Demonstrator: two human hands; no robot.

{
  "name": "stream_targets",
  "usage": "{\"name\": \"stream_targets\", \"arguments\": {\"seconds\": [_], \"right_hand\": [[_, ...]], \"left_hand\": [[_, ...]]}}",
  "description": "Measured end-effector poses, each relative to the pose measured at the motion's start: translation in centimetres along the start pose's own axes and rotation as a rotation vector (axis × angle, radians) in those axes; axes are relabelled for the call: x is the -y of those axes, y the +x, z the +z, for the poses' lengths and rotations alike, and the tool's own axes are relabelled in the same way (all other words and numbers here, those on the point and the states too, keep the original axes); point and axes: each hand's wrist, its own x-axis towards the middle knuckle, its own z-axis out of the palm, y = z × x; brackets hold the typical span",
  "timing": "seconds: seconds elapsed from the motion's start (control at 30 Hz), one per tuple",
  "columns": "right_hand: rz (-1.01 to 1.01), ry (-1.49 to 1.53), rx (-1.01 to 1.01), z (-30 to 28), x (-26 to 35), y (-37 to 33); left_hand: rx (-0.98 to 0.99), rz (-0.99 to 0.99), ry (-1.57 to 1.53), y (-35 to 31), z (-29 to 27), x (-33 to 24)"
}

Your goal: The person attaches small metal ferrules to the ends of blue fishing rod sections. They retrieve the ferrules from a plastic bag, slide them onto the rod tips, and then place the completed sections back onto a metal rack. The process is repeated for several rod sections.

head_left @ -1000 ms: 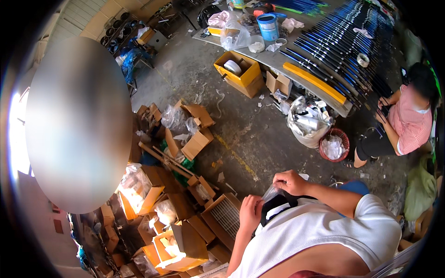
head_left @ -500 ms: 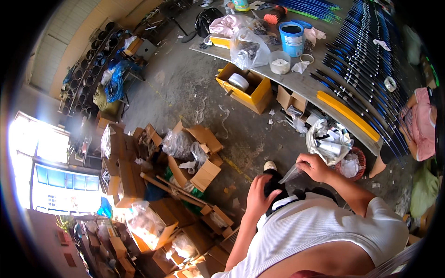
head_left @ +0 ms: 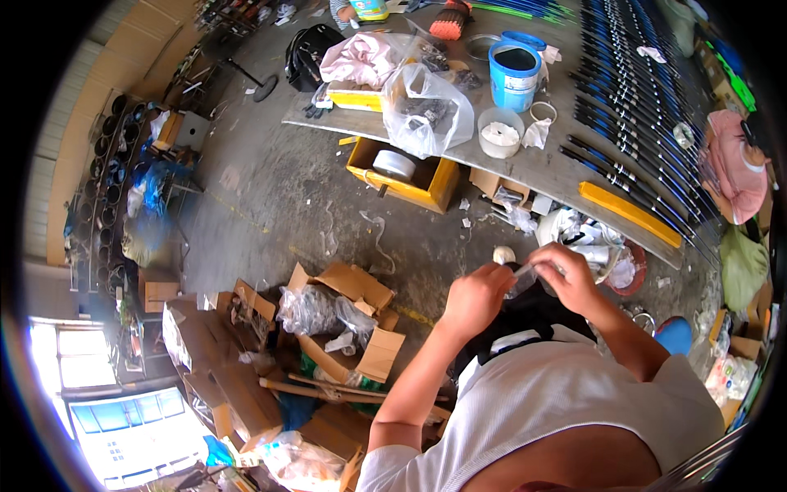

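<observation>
In front of my waist, both hands meet at a small strip of clear plastic (head_left: 522,283). My right hand (head_left: 570,280) pinches its upper end between thumb and fingertips. My left hand (head_left: 477,299) has its fingers drawn together at the strip's other side, apparently gripping it, though the fingertips are partly hidden. Just beyond the hands lies a white plastic bag (head_left: 574,234) with crumpled stuff in it, and by it a red basket (head_left: 630,275) holding white scraps.
A long table (head_left: 525,168) carries a blue bucket (head_left: 515,78), a white tub (head_left: 500,134), a clear bag (head_left: 426,111) and rows of dark blue rods (head_left: 631,123). Before it stands a yellow box (head_left: 410,180). Opened cartons (head_left: 377,344) fill the left. Another person (head_left: 734,168) sits at the right.
My left hand, open with its thumb spread before, has come up to the plastic strip and closed. My right hand still holds the strip. The whole view has shifted.
</observation>
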Motion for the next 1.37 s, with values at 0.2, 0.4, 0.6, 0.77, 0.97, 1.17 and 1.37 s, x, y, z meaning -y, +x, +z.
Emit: {"name": "stream_targets", "arguments": {"seconds": [0.2, 0.4, 0.6, 0.77, 0.97, 1.17, 1.37], "right_hand": [[0.17, 0.073, -0.129, -3.6, -3.1, 4.4], [0.324, 0.189, -0.27, -5.2, -7.3, 8.9], [0.378, 0.103, -0.288, -6.6, -9.2, 15.1], [0.4, 0.045, -0.425, -7.6, -10.2, 16.8], [0.615, 0.0, -0.641, -6.4, -9.8, 16.4], [0.699, -0.127, -0.64, -2.6, -8.6, 19.2], [0.661, -0.291, -0.503, 0.6, -8.2, 22.1]], "left_hand": [[-0.091, 0.106, 0.089, 9.4, -3.8, 5.0], [-0.094, -0.221, -0.322, 22.3, -9.1, 7.0], [-0.086, -0.309, -0.666, 35.7, -11.2, 12.3], [-0.113, -0.411, -0.714, 45.1, -10.0, 19.8], [-0.088, -0.559, -0.9, 52.4, -6.5, 29.0], [0.019, -0.677, -0.765, 52.3, -5.9, 32.7], [0.035, -0.202, -0.273, 46.8, -11.9, 31.6]]}}
